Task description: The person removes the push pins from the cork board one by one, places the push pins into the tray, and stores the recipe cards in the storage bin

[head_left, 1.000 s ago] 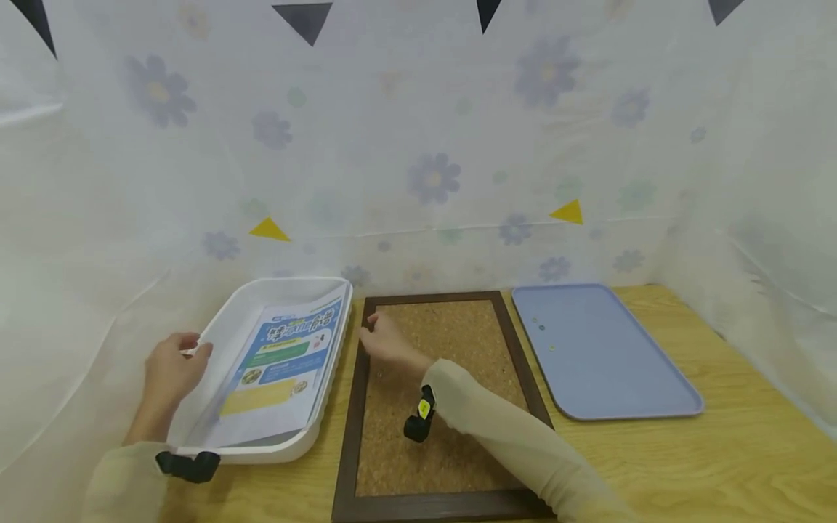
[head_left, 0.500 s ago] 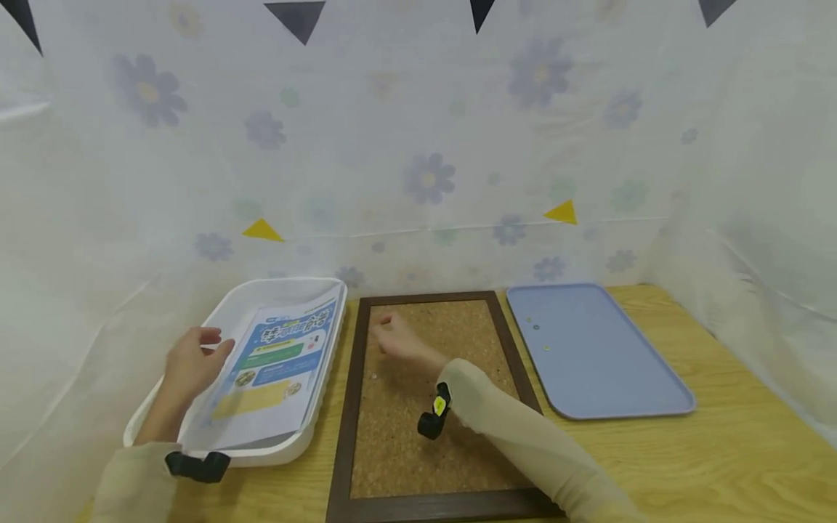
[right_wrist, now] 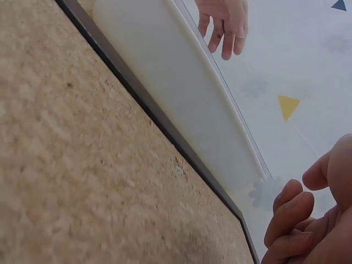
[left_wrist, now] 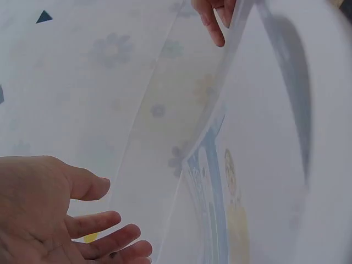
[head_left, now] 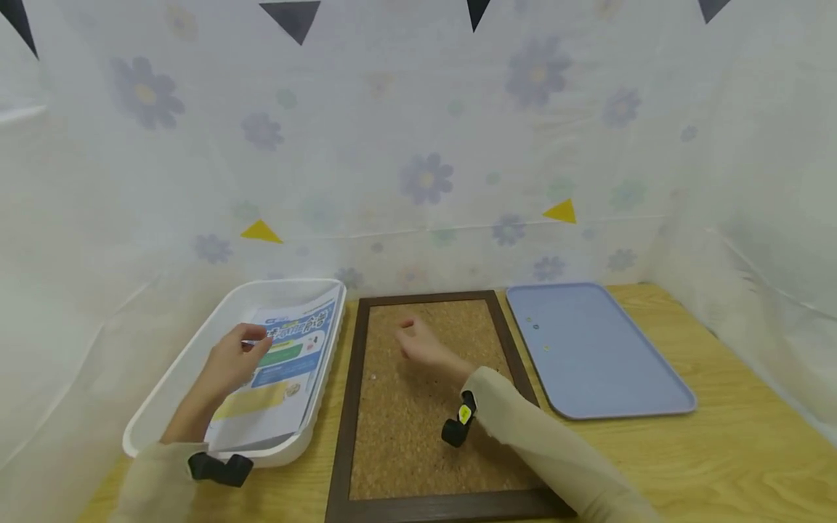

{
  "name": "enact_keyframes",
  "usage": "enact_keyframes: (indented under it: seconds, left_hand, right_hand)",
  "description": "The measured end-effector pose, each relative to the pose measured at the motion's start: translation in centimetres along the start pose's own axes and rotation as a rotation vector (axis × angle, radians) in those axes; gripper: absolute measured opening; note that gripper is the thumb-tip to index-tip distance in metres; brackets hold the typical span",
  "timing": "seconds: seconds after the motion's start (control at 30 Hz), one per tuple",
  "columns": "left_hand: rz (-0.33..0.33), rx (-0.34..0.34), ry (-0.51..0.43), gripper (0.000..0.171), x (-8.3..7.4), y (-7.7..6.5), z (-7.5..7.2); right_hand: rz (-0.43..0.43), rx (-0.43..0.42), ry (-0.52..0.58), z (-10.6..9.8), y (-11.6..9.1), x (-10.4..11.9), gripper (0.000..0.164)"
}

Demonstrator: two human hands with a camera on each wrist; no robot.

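Over the printed flyers (head_left: 281, 428) in the white tray (head_left: 157, 392), my left hand (head_left: 225, 363) hovers with fingers loosely extended, holding nothing. The left wrist view shows its thumb and fingers (left_wrist: 110, 240) apart. My right hand (head_left: 428, 345) is above the upper part of the framed corkboard (head_left: 418, 443). Its fingers (right_wrist: 289, 220) are loosely curled, and a gap shows between thumb and index finger with nothing in it. A tiny pale, clear-looking piece (right_wrist: 179, 171) sits on the cork near the frame's left side.
Right of the corkboard lies a lavender-blue tray (head_left: 608, 356) with a few tiny bits (head_left: 536, 327) near its left edge. All stand on a wood-grain table (head_left: 654, 465). A flower-printed translucent curtain (head_left: 366, 145) encloses the back and sides.
My left hand has moved right, from the white tray's left rim to over the flyers. My right hand has drawn back rightward from the corkboard's left frame, leaving the tiny pale piece visible.
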State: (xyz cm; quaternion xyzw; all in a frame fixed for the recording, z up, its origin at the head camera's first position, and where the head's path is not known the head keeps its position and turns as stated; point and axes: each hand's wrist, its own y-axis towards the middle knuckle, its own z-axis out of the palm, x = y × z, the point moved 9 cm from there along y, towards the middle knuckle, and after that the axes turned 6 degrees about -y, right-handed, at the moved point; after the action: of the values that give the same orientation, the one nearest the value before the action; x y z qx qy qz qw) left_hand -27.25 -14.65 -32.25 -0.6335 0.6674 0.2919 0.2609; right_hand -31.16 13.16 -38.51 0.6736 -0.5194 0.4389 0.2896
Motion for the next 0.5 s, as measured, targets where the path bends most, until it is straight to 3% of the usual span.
enact_keyframes:
  seconds: [0.2, 0.33, 0.5]
  left_hand:
    - [0.104, 0.044, -0.001, 0.045, -2.7, 0.0, 1.6]
    - [0.126, 0.046, 0.013, 0.042, -2.9, -0.5, 2.1]
    - [0.128, 0.046, 0.053, 0.037, -2.7, -0.7, 3.0]
  right_hand:
    - [0.032, -0.074, -0.059, -2.1, -0.7, -1.0, 0.046]
    - [0.002, -0.106, -0.120, -2.6, -0.9, -1.4, 0.048]
    - [-0.062, -0.087, -0.166, -2.7, -2.0, -1.9, 0.047]
